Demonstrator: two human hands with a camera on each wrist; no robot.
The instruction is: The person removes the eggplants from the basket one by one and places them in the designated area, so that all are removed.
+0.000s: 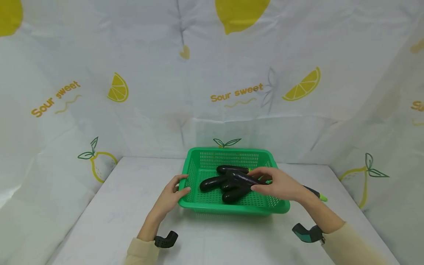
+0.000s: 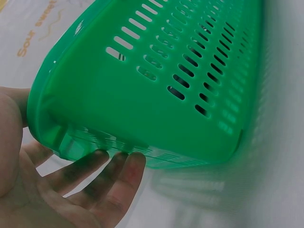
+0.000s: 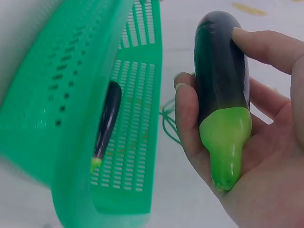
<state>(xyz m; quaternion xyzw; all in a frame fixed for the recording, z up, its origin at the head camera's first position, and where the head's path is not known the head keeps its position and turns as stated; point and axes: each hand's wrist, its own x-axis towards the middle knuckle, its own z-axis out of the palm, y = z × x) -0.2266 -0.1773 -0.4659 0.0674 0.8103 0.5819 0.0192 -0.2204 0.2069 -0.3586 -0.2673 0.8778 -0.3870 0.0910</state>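
Observation:
A green perforated plastic basket stands on the table with several dark purple eggplants piled in its middle. At its left side, my left hand grips the rim. In the left wrist view the fingers bend under the rim against the basket's outer wall. Over the basket's right half, my right hand holds an eggplant between thumb and fingers, its green stem end toward the palm. One more eggplant lies inside the basket in the right wrist view.
Right of the basket, partly hidden by my right forearm, another eggplant lies on the white table. A pale sheet with lemon prints hangs behind and at the sides. Both wrists wear dark mounts.

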